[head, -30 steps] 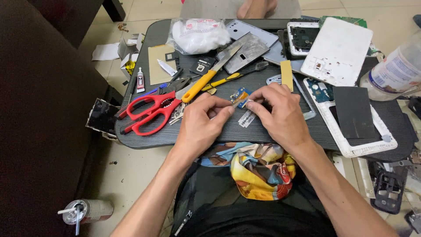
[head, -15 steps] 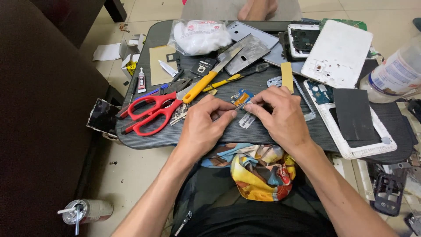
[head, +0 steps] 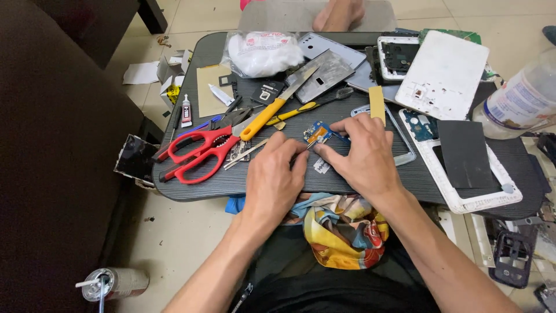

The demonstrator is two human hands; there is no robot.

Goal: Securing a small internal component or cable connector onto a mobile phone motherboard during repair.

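My left hand (head: 275,174) and my right hand (head: 362,156) rest together on a low dark table (head: 405,179), fingertips meeting over a small blue circuit board (head: 317,133). The right hand's fingers press down beside the board. The left hand's fingers pinch something thin pointed at the board; what it is stays hidden. A small silver piece (head: 320,167) lies just under the fingertips. Red scissors (head: 197,150) lie left of my left hand.
A yellow-handled scraper (head: 272,110), a yellow-and-black screwdriver (head: 307,106), a glue tube (head: 186,110), a bag of cotton (head: 260,52), metal plates, phone shells, a white tablet back (head: 446,72) and frame (head: 463,200) crowd the table. A plastic bottle (head: 521,98) stands at right.
Both hands have shifted slightly; the right fingers have spread flatter beside the blue board, and the left fingertips have drawn closer to it.
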